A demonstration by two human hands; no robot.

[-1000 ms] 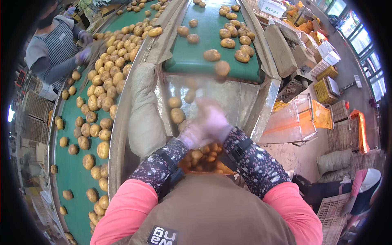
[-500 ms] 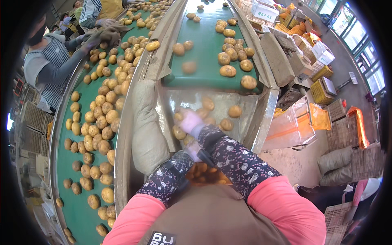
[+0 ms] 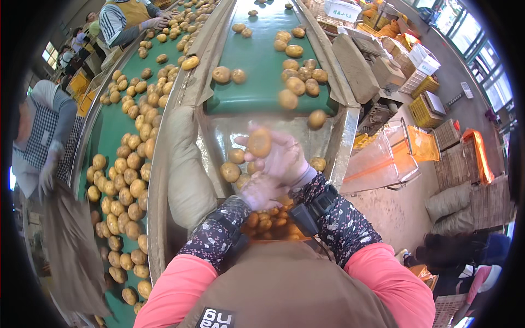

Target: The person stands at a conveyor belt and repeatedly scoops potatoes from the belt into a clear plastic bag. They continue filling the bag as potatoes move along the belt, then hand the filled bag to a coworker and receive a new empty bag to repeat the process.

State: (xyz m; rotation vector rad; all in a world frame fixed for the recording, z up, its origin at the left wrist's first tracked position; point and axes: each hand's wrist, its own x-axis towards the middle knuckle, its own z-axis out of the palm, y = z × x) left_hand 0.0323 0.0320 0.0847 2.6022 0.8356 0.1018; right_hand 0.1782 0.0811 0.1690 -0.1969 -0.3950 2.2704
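My right hand (image 3: 290, 159) is raised over the metal chute (image 3: 223, 127), palm partly showing. A potato (image 3: 259, 142) rests against its fingers, which curl around it; both are slightly blurred. Below and beside it, my left hand (image 3: 261, 192) overlaps the right wrist, its fingers smeared and partly hidden. A few potatoes (image 3: 230, 171) lie on the chute left of my hands, and another potato (image 3: 318, 163) is at the right. Under my wrists, an orange mesh bag (image 3: 270, 227) with several potatoes shows at the chute's lower end.
A green conveyor belt (image 3: 257, 52) carries potatoes down to the chute. Left of it runs a wider belt (image 3: 117, 142) of potatoes, past a stuffed sack (image 3: 186, 169). A co-worker (image 3: 46, 131) stands at far left beside a brown cloth (image 3: 74, 246). A wire-framed bag stand (image 3: 380, 158) is at right.
My right hand has lifted off the chute with a potato, and my left hand has come up beside it. Potatoes rolled down the belt. The co-worker at left swung a brown cloth away from the belt.
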